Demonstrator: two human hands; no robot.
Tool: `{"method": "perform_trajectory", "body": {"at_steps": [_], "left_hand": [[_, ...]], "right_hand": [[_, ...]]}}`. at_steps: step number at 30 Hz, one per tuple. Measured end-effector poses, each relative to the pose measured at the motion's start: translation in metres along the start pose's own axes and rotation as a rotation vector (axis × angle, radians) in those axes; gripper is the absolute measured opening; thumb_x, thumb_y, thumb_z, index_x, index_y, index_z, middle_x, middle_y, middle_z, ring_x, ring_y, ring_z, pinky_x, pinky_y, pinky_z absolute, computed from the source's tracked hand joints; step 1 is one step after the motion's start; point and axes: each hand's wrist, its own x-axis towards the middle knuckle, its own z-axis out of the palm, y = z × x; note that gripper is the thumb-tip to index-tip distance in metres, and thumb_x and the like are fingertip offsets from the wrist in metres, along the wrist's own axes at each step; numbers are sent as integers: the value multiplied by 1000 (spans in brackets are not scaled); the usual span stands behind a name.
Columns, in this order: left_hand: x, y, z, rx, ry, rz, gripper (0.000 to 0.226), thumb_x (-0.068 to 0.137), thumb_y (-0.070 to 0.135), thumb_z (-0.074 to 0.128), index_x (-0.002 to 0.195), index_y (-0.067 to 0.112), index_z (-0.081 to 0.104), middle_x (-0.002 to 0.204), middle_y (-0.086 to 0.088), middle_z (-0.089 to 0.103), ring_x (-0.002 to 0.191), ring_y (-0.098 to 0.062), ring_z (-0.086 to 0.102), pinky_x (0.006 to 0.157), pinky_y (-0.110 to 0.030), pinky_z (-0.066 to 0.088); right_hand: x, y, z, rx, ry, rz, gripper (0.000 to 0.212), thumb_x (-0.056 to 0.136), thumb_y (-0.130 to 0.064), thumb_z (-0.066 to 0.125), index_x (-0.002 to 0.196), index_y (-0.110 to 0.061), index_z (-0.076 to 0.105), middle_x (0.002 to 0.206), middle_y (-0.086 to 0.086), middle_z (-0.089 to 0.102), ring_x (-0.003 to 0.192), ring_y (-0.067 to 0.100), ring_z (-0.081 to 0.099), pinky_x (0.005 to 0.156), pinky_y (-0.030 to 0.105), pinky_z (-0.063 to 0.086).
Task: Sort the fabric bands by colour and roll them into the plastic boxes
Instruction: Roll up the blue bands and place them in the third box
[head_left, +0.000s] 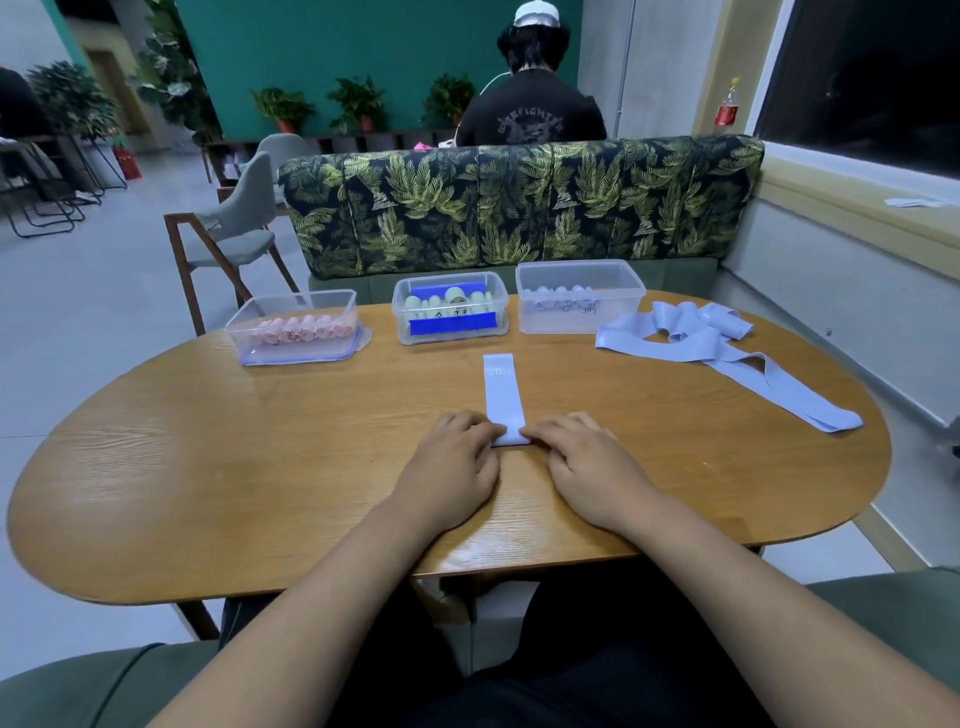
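Left hand (452, 460) and right hand (592, 462) each pinch the near, part-rolled end of a blue band (500, 389) lying flat on the counter (208, 467). Along the far edge stand a pink box (244, 340), a green box (401, 304) and a blue box (579, 321). Loose bands (696, 340) sprawl just right of it.

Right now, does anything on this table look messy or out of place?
Only the heap of blue bands at the far right: loose and tangled, one strand trailing toward the table edge. The band pinched by the left hand and right hand lies straight.
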Motion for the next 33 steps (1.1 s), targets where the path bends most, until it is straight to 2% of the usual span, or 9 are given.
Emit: {"method": "perform_trajectory", "body": {"at_steps": [2,3,7,12,18,22,25,29,33], "left_hand": [[3,0,1,30,-37,-35,55,96,39,44,145,24,63,142,2,59,136,-22,45,116,-40,39],[5,-1,1,37,-60,-44,57,96,39,43,149,24,59,148,1,56,141,-22,42,119,-41,36],[12,-2,1,34,-95,-55,67,94,40,41,157,18,46,158,1,46,147,-19,34,123,-41,32],[13,-6,0,48,-20,155,44,93,24,55,136,27,60,133,9,57,132,-17,49,109,-38,43],[24,-8,-2,96,-27,142,33,94,27,56,126,27,63,123,11,62,121,-17,55,97,-41,49],[35,-12,-5,114,-48,117,36,93,31,50,126,27,61,121,11,62,120,-16,54,95,-40,49],[44,-17,-1,125,-37,114,37,94,31,51,128,24,63,121,9,65,123,-18,55,97,-41,49],[58,-27,6,157,-60,56,53,99,47,45,144,23,59,143,6,60,146,-22,41,115,-46,42],[71,-34,10,175,-131,-3,71,100,62,36,160,26,42,165,9,40,159,-18,19,125,-39,24]], "right_hand": [[6,-2,-5,15,-44,36,66,93,-48,19,145,-40,58,148,-23,53,136,10,38,112,39,34],[10,-2,-7,6,-56,41,71,91,-50,15,146,-42,57,149,-24,52,138,9,37,113,40,34],[25,4,-7,-52,-68,36,49,106,-28,37,149,-44,55,151,-25,49,139,9,34,112,40,32],[39,9,-7,-58,-98,51,50,105,-23,40,148,-45,56,154,-27,46,140,9,32,114,39,30],[49,20,-5,-8,-52,53,56,96,-25,37,148,-37,54,153,-19,49,142,11,36,115,38,32],[58,29,-9,186,27,48,57,84,-22,36,133,-27,65,139,-12,59,133,12,45,115,32,36],[68,33,-12,211,19,-21,48,82,-18,39,119,-27,69,131,-13,62,124,12,51,112,35,40],[79,38,-13,216,-44,-126,42,87,-25,37,111,-32,71,125,-23,64,121,7,52,108,30,41],[95,47,-9,198,-53,-154,43,92,-21,39,117,-33,72,123,-25,66,120,6,52,107,34,44]]}}
